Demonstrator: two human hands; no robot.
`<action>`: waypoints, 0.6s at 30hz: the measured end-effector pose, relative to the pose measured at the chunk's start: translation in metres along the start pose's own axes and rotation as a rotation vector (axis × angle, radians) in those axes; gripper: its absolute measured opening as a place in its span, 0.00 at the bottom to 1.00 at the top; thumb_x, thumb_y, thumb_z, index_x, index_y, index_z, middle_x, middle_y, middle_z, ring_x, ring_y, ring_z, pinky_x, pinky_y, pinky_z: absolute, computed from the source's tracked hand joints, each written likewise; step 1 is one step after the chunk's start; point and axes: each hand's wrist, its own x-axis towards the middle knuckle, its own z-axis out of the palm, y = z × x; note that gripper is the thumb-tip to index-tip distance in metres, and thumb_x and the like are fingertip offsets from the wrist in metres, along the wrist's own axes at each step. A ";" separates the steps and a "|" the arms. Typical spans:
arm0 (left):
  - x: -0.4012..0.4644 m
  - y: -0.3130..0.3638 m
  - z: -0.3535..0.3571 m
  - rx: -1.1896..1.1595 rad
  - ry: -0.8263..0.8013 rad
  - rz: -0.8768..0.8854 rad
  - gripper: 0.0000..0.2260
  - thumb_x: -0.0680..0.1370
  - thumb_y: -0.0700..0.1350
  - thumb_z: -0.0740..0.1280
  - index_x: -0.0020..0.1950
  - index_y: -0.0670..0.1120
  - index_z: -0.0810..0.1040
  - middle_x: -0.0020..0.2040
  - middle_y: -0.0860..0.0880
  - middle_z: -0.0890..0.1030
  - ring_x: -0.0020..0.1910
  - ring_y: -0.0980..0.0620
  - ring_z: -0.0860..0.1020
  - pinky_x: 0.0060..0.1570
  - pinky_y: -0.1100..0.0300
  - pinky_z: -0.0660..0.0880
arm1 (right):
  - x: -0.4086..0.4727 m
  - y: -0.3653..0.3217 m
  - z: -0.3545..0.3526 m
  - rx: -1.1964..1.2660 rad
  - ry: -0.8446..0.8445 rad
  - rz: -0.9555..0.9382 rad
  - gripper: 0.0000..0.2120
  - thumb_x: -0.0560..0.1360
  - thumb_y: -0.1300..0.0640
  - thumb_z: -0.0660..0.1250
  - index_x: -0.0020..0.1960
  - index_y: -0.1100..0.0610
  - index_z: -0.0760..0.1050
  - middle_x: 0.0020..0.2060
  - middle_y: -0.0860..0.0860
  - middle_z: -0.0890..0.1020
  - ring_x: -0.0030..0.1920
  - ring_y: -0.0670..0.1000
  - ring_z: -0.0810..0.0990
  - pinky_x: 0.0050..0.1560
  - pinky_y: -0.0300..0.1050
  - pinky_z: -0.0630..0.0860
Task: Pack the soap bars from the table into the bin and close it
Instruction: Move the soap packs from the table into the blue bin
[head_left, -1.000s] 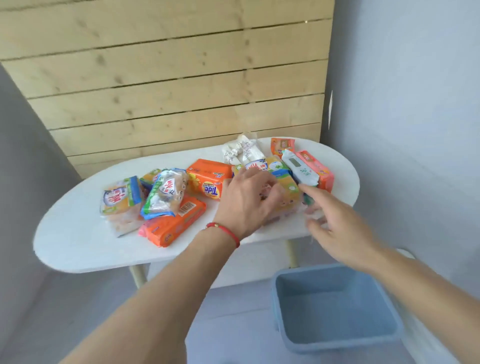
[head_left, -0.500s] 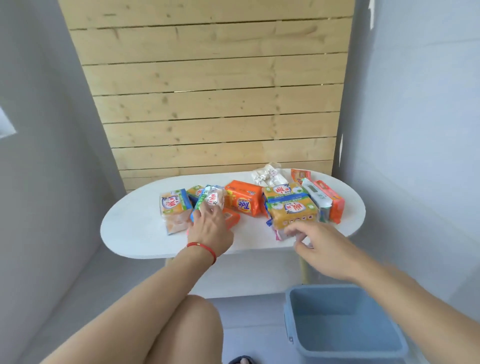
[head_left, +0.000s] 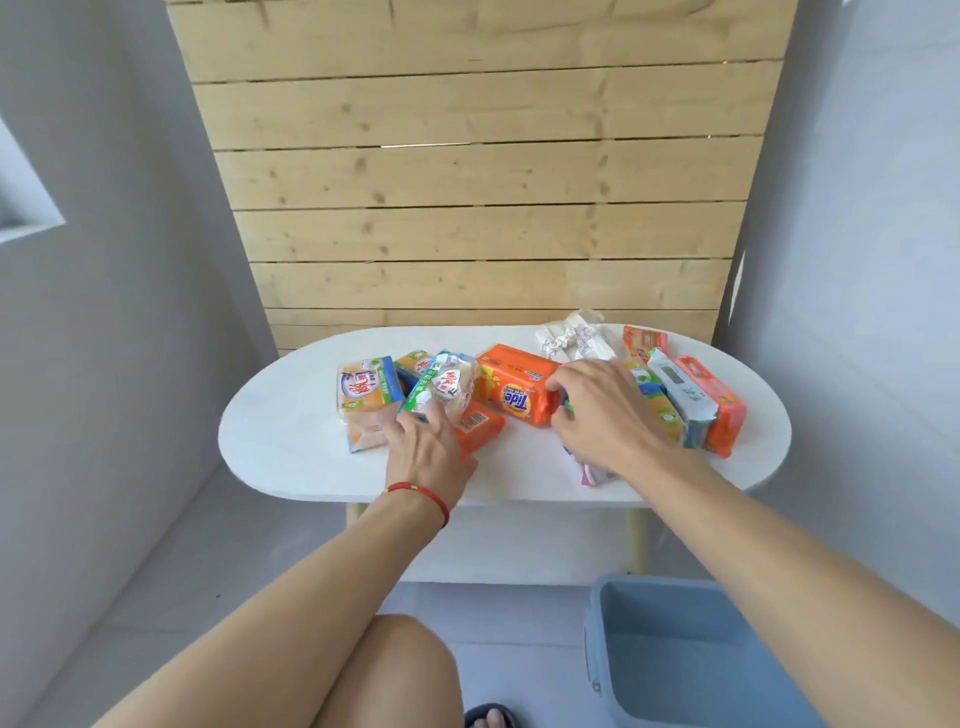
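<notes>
Several wrapped soap bars lie in a row on the white oval table (head_left: 291, 447). My left hand (head_left: 431, 454) lies palm down over a flat orange pack (head_left: 480, 423), its fingertips touching the lower end of a green-and-white pack (head_left: 441, 387); I cannot tell if it grips. My right hand (head_left: 597, 415) covers a yellow soap pack (head_left: 662, 413), fingers curled around its left end beside the orange Tide pack (head_left: 511, 384). The open blue bin (head_left: 675, 649) stands on the floor at the lower right; nothing shows inside it.
More packs: yellow-and-blue (head_left: 363, 397) at the left, white-and-green (head_left: 680, 395) and coral (head_left: 719, 408) at the right, a white wrapped bundle (head_left: 571, 338) behind. A plank wall backs the table, grey walls flank it. My knee (head_left: 395, 670) is below the table's front edge.
The view has drawn nearer. My right hand moved up from the table's front edge onto the yellow pack. My left hand stays by the green-and-white pack.
</notes>
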 end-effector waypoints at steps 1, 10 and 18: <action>0.000 0.002 0.000 -0.015 0.009 -0.019 0.24 0.79 0.60 0.61 0.60 0.40 0.69 0.53 0.40 0.77 0.54 0.41 0.74 0.62 0.47 0.66 | -0.006 0.011 -0.001 -0.008 0.024 -0.006 0.15 0.73 0.58 0.66 0.59 0.55 0.80 0.59 0.51 0.82 0.64 0.55 0.75 0.71 0.52 0.64; -0.021 0.039 -0.026 -0.502 -0.192 -0.063 0.30 0.67 0.58 0.73 0.59 0.44 0.63 0.51 0.43 0.78 0.53 0.40 0.78 0.45 0.56 0.71 | -0.045 0.126 -0.013 0.184 0.028 0.490 0.22 0.83 0.53 0.58 0.77 0.51 0.66 0.68 0.58 0.75 0.67 0.63 0.73 0.64 0.56 0.71; -0.043 0.054 -0.073 -1.151 -0.334 -0.349 0.29 0.64 0.64 0.68 0.54 0.44 0.73 0.48 0.40 0.82 0.41 0.41 0.83 0.47 0.45 0.83 | -0.046 0.130 -0.019 0.395 0.017 0.570 0.28 0.76 0.41 0.69 0.73 0.48 0.69 0.64 0.52 0.81 0.61 0.57 0.79 0.59 0.53 0.78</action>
